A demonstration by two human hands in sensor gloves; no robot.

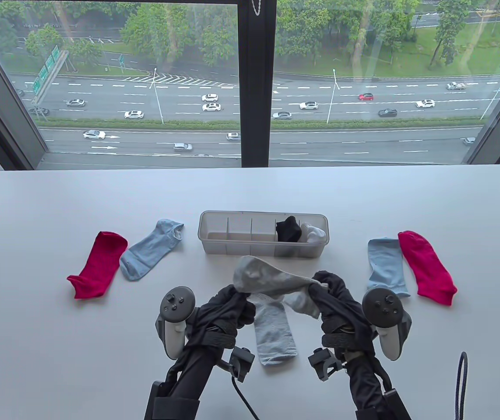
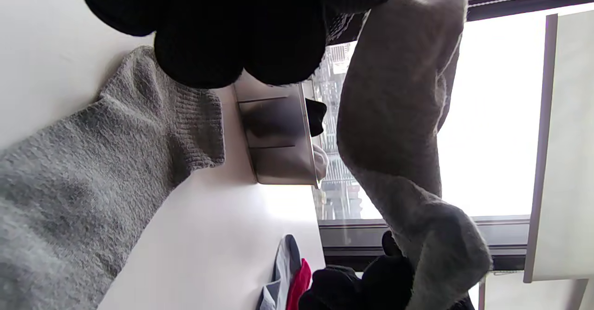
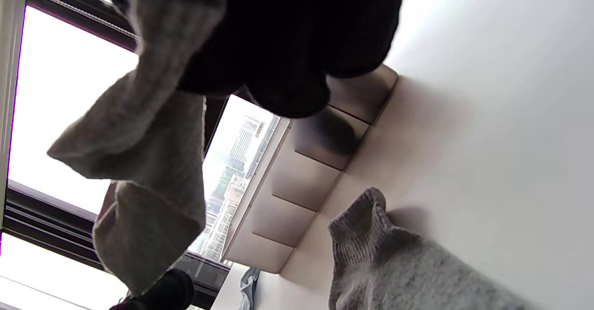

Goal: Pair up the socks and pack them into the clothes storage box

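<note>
Both hands hold one grey sock (image 1: 267, 278) stretched between them above the table, in front of the storage box (image 1: 263, 249). My left hand (image 1: 234, 302) grips its left end, and my right hand (image 1: 322, 291) grips its right end. A second grey sock (image 1: 273, 334) lies flat on the table below, between the hands. In the left wrist view the held grey sock (image 2: 394, 129) hangs by the lying grey sock (image 2: 93, 189). The box holds a black sock bundle (image 1: 288, 229) and a white sock bundle (image 1: 313, 233) in its right compartments.
A red sock (image 1: 99, 264) and a light blue sock (image 1: 151, 249) lie left of the box. Another light blue sock (image 1: 385, 264) and red sock (image 1: 427, 267) lie to its right. The white table (image 1: 57, 350) ends at a window behind. A black cable (image 1: 462, 385) loops at bottom right.
</note>
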